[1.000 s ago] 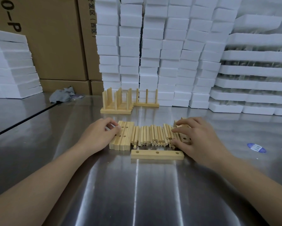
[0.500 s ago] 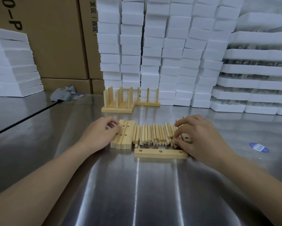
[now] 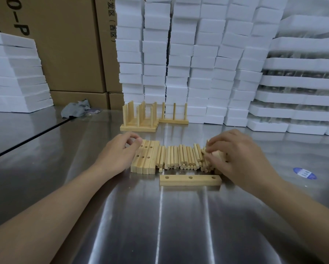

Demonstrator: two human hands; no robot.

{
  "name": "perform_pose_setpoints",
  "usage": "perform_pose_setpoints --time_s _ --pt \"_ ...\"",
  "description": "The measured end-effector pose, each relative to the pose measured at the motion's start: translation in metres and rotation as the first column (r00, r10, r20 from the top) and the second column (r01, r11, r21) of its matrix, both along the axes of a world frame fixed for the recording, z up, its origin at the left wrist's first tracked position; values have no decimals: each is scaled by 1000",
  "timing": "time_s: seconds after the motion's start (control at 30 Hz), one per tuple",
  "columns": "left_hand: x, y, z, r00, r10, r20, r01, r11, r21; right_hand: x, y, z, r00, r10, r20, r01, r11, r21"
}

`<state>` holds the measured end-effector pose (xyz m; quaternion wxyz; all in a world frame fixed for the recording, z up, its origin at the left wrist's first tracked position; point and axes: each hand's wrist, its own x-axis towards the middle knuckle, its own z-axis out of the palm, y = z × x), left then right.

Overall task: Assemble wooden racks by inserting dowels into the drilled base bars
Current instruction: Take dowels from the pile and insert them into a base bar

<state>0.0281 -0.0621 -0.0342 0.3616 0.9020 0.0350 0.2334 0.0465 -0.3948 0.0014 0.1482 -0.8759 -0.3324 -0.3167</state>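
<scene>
- The right hand (image 3: pixel 238 155) has drawn its fingers in, curled onto the right end of the dowels (image 3: pixel 178 157); a grip cannot be told.
- The left hand (image 3: pixel 119 155) stays loosely curled against the stacked bars (image 3: pixel 145 159).
- The single drilled bar (image 3: pixel 190 180) still lies nearest.
- On the steel table (image 3: pixel 159 225), finished racks (image 3: pixel 140 119) stand far, before foam blocks (image 3: pixel 188 63) and cardboard boxes (image 3: pixel 68 54).

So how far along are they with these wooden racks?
Several finished racks stand at the back. One drilled base bar lies empty in front while the right hand touches the loose dowels. Left to do: that bar, plus the spare bars beside the left hand.
</scene>
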Motion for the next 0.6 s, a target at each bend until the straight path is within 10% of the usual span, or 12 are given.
perform_pose_setpoints --time_s 0.27,0.6 --pt "-8 -15 9 983 -52 175 44 998 51 -15 7 12 947 223 -231 -23 765 644" --pt "-34 -53 24 929 -304 211 240 929 282 -13 7 13 848 430 -309 -48 644 763"
